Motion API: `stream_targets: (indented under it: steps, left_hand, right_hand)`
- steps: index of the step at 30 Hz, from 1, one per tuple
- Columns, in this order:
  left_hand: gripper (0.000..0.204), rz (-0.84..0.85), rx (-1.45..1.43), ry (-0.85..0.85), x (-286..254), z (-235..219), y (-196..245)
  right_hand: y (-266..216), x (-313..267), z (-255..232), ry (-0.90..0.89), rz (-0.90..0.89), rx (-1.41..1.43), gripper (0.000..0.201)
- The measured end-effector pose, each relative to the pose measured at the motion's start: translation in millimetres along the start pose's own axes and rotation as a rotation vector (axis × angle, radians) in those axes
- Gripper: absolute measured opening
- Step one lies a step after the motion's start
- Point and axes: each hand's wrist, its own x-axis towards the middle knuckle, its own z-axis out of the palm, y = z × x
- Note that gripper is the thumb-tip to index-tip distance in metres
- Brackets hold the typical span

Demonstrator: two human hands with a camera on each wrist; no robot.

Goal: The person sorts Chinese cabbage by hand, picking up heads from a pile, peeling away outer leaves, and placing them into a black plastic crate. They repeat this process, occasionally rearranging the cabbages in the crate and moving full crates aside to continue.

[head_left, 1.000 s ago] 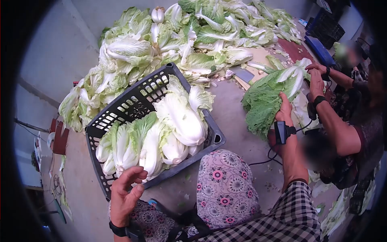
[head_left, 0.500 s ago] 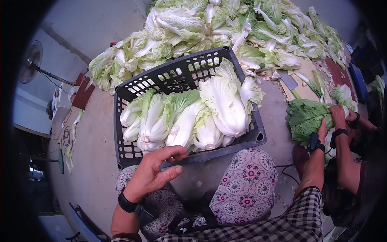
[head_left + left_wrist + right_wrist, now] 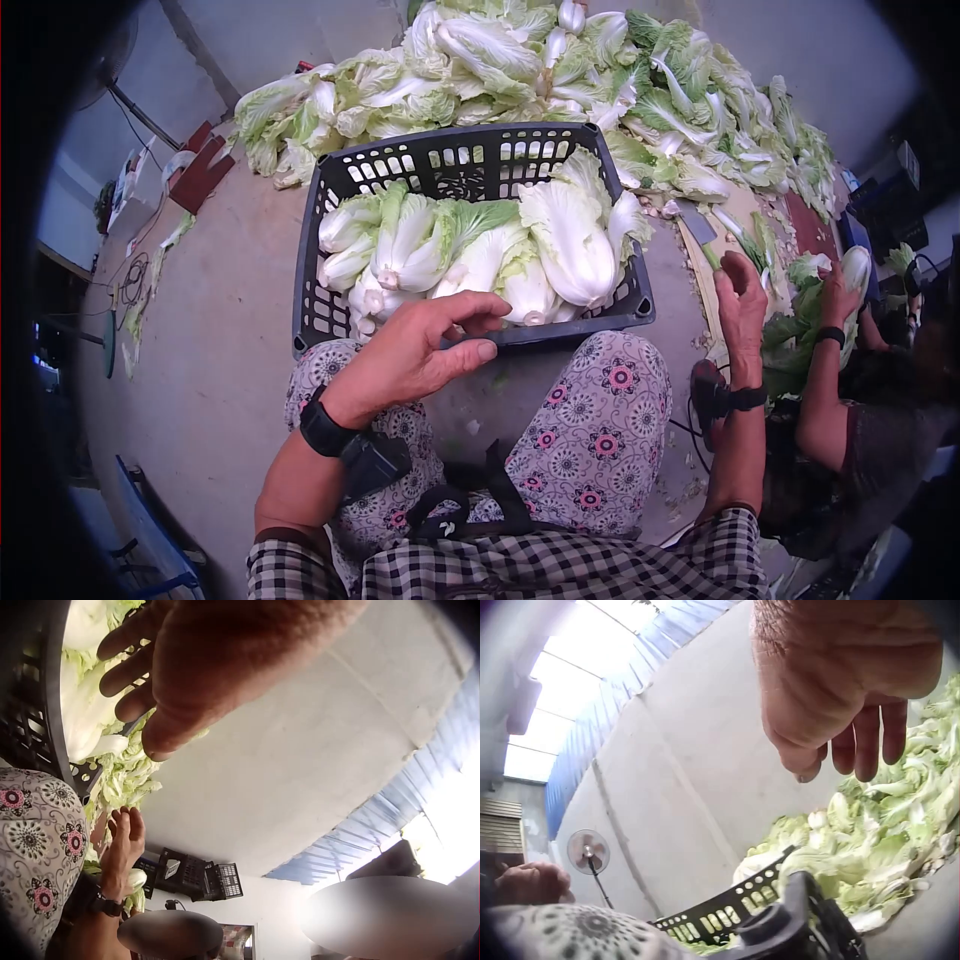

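Note:
My left hand (image 3: 420, 345) hovers over the near edge of the black plastic crate (image 3: 470, 142), fingers loosely bent, thumb apart, nothing held. Several pale Chinese cabbages (image 3: 570, 245) lie inside the crate, mostly with their cut white bases towards me. To the right of the crate, my right hand (image 3: 742, 310) is raised with relaxed, slightly bent fingers and an empty palm. In the right wrist view its fingers (image 3: 866, 746) hang down loosely. Beside it, another person's hand (image 3: 838, 295) holds a cabbage (image 3: 856, 265); dark green leaves (image 3: 788, 345) show below, partly hidden by my right hand.
A large heap of cabbages and loose leaves (image 3: 490, 55) lies behind the crate. A cleaver (image 3: 695, 222) rests on a wooden board (image 3: 708, 290) at the right. A fan (image 3: 589, 851) stands at the left. My knees (image 3: 605, 440) are close to the crate's near side.
My right hand has come away from the leafy green cabbage it touched with the other person, who keeps hold at the right. The view has turned right, and my left hand stays over the crate's edge.

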Motion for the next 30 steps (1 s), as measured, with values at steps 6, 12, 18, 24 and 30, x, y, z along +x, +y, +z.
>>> stream_targets:
  steps: [6,12,18,24,30]
  left_hand:
    - [0.035,0.076,-0.057,0.005,-13,-3,1]
    - [0.035,0.209,-0.067,0.089,-23,-8,-1]
    - [0.036,0.249,0.012,0.068,-24,-15,-2]
    - [0.039,0.295,0.019,0.065,-27,-18,-1]
    - [0.038,0.268,0.076,0.039,-25,-20,6]
  right_hand:
    - [-127,22,58,-0.792,-0.371,-0.394,0.058]
    - [-128,33,98,-1.038,-0.702,-0.949,0.081]
    - [-127,35,111,-1.105,-0.646,-0.898,0.092]
    - [-127,24,128,-1.008,-0.762,-1.165,0.104]
    - [-122,38,123,-0.805,-0.940,-0.907,0.092]
